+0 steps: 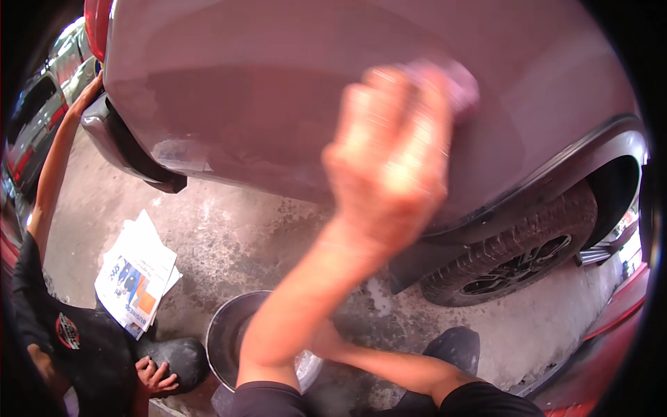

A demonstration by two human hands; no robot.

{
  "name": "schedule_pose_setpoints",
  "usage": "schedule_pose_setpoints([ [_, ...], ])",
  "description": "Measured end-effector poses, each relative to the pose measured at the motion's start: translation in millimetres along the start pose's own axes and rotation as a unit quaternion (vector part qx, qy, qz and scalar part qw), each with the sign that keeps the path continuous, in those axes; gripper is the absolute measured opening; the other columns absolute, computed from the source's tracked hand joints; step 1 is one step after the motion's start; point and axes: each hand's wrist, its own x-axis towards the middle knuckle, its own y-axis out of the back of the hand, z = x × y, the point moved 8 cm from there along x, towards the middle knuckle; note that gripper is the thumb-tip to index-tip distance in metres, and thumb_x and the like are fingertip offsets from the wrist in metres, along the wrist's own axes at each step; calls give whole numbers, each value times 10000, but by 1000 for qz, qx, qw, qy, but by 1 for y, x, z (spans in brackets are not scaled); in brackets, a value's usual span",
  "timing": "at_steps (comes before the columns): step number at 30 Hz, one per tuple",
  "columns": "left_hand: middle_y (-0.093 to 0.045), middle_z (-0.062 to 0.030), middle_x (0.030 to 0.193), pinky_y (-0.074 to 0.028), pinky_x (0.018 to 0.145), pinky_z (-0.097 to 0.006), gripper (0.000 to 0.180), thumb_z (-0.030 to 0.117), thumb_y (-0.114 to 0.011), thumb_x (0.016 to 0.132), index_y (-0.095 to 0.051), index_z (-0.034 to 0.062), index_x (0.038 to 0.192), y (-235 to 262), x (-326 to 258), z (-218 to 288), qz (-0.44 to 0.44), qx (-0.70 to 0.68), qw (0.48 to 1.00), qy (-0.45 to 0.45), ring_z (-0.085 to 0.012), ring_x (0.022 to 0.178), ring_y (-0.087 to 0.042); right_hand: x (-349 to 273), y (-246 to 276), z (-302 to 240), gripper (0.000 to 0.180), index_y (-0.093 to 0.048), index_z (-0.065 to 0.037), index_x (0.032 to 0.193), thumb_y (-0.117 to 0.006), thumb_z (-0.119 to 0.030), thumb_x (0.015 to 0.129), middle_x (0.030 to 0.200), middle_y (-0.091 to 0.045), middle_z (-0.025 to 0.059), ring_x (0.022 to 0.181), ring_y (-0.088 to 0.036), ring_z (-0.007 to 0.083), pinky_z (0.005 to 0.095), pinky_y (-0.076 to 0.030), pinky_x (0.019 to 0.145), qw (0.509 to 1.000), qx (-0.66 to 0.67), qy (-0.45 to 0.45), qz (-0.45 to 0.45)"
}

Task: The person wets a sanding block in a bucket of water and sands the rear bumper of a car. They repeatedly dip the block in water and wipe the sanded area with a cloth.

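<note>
My left hand [389, 146] is raised against the broad dull reddish-brown side panel [278, 104] of a vehicle and is smeared by motion. Its fingers press a pinkish, sponge-like pad [462, 87] to the panel; the exact kind is blurred. Below, my right hand [325, 342] reaches across to a round metal bucket [215, 333], at its right side. My left forearm covers part of this hand, so its fingers are hidden. Something pale and shiny shows by the bucket's right rim, too unclear to name.
At left a co-worker in a black shirt [90, 354] rests one hand on the vehicle's rear corner, the other on a knee. Newspaper sheets [139, 271] lie beside them. A bumper [132, 153] juts at left; a wheel [514, 264] stands right on stained concrete [229, 236].
</note>
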Motion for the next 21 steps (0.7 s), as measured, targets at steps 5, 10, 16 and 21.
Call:
schedule_pose_setpoints([
  [5,-660,-164,1113,-586,700,-394,468,-52,-730,761,-700,-10,1226,-23,-64,46,-199,-215,949,119,-333,907,-671,5,15,-37,817,-117,18,1700,-591,-329,1132,1656,-416,142,1540,-357,217,396,-243,1292,963,250,-18,-96],
  [10,-693,-179,1142,-593,818,-411,442,-57,-796,795,-716,15,1223,10,-106,43,-265,-248,905,223,-363,975,-712,-3,0,5,800,-77,19,1700,-566,-281,1143,1486,-583,165,1294,-550,201,411,-409,1138,998,56,9,-31],
  [16,-679,-185,1185,-583,870,-375,432,-51,-795,813,-708,-3,1233,72,-107,6,-206,-150,921,293,-315,1055,-716,0,-13,15,669,-254,8,1654,-562,-282,1137,1424,-610,163,1261,-562,194,432,-475,1067,988,152,-5,-29],
  [21,-621,-116,1340,-542,1020,-325,363,-69,-626,1033,-604,-65,1396,115,-94,-48,-55,-127,923,360,-199,1199,-645,6,2,-17,445,-629,-36,1389,-631,-132,955,1551,-450,260,1378,-498,434,514,-476,1111,995,-85,55,10],
])
